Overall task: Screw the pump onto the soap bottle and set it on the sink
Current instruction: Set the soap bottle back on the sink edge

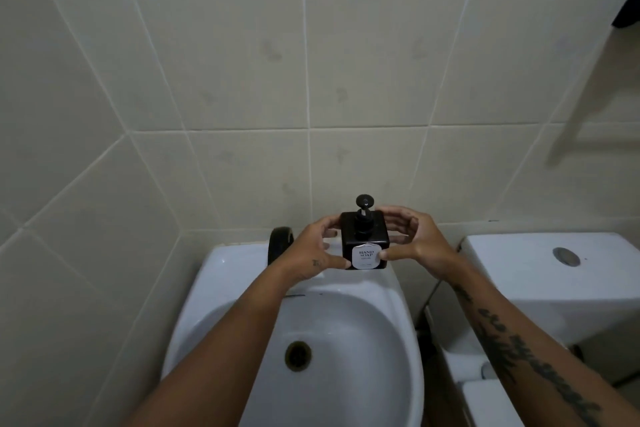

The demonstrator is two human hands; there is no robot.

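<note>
A square black soap bottle (364, 239) with a white "HAND SOAP" label stands upright on the back ledge of the white sink (221, 264). Its black pump (364, 212) sits on the bottle's neck, with the round head pointing towards the wall. My left hand (317, 250) cups the bottle's left side, thumb at the lower front corner. My right hand (412, 239) cups the right side, thumb on the label's edge and fingers curled behind. Both hands touch the bottle.
A black round object (280, 244) stands on the ledge left of the bottle, against the tiled wall. The sink bowl with its drain (298, 355) lies below my arms. A white toilet cistern (540, 274) with a flush button stands at the right.
</note>
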